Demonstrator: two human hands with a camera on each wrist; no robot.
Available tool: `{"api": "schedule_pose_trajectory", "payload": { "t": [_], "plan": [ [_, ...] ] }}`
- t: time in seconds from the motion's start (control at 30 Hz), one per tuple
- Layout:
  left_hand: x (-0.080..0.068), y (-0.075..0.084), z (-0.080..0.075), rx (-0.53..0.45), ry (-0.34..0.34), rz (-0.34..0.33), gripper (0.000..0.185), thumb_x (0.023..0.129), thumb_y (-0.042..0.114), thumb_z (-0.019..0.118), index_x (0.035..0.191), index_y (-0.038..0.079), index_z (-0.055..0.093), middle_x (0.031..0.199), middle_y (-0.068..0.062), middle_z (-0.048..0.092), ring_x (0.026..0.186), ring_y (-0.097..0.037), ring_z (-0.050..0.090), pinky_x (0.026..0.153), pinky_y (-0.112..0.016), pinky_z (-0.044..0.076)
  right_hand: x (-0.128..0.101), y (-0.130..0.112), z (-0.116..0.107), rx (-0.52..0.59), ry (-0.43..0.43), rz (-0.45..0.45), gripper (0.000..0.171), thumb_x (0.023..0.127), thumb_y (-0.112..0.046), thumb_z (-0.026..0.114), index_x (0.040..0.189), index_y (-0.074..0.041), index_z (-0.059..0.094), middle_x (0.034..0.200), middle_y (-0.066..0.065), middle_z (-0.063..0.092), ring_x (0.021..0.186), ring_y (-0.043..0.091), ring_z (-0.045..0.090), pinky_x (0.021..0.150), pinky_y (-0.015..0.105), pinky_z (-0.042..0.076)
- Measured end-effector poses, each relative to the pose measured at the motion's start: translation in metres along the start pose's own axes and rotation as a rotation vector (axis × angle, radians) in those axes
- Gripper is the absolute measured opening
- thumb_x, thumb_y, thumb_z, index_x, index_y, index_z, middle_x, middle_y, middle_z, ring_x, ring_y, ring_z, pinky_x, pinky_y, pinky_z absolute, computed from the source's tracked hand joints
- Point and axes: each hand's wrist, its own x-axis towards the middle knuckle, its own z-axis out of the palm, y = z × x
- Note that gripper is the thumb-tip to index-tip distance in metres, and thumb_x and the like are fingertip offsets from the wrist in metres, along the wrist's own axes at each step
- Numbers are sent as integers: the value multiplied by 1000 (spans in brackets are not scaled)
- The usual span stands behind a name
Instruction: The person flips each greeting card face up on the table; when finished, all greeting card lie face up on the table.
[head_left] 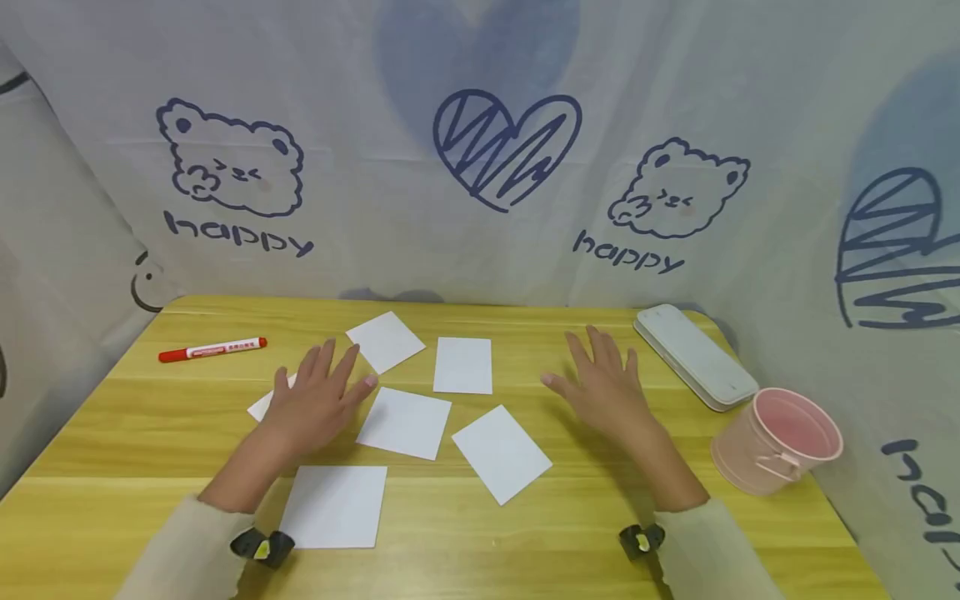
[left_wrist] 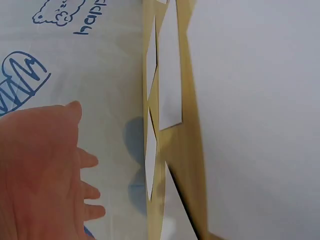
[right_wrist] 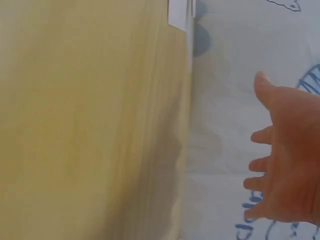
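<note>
Several white paper pieces lie scattered on the wooden table [head_left: 585, 533]. My left hand [head_left: 311, 408] hovers with spread fingers over a white paper piece [head_left: 260, 407], hiding most of it. Just right of that hand lies another paper piece [head_left: 405, 423], and a larger one [head_left: 335, 507] sits nearer the front. Farther back are a tilted piece [head_left: 386, 342] and an upright-set one [head_left: 462, 365]. My right hand [head_left: 606, 392], fingers spread and holding nothing, is above the table to the right of a diamond-turned piece [head_left: 502, 455]. Both wrist views show the hands raised off the surface.
A red and white marker [head_left: 212, 349] lies at the back left. On the right are a white oblong case [head_left: 696, 357] and a pink bucket [head_left: 776, 442] with a small handle. A printed cloth [head_left: 360, 183] hangs behind the table and along its sides.
</note>
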Motion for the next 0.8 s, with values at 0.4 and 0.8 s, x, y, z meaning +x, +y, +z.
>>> {"api": "schedule_pose_trajectory", "payload": {
  "t": [0.4,0.8],
  "plan": [
    [89,12,9,-434,-105,144,54,106,32,51,152,5,41,151,-18,49,140,-39,43,112,-56,38,69,-15,29,562,-137,-61,62,100,-38,62,151,-7,43,150,16,49,139,35,45,112,52,40],
    [156,17,31,-530,-98,147,34,101,14,59,131,0,62,128,-19,65,122,-33,59,106,-46,44,121,-24,53,614,-221,-108,45,97,-24,69,136,-4,60,122,12,66,113,26,60,99,42,49]
  ]
}}
